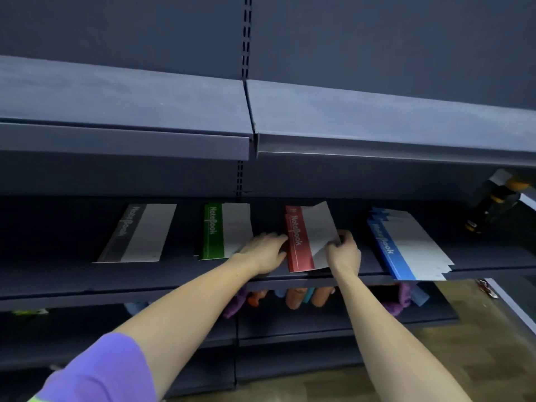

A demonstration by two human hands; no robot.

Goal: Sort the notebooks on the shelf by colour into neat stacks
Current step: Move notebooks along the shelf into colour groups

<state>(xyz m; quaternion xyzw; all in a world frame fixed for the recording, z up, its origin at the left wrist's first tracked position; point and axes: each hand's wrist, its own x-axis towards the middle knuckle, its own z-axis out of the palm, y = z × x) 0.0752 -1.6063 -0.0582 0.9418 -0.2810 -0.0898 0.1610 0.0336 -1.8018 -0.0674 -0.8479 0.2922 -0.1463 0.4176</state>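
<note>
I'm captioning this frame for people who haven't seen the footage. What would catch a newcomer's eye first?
Four notebook stacks lie in a row on the dark shelf: grey stack at left, then green stack, red stack and blue stack at right. Both hands meet at the red stack, the left hand against its left edge and the right hand gripping its right edge. The blue stack is fanned unevenly and overhangs the shelf's front.

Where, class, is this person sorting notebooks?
Probably a shop aisle or stockroom: dark metal shelving on slotted uprights, identical notebooks in grey, green, red and blue stacks, more goods below.
</note>
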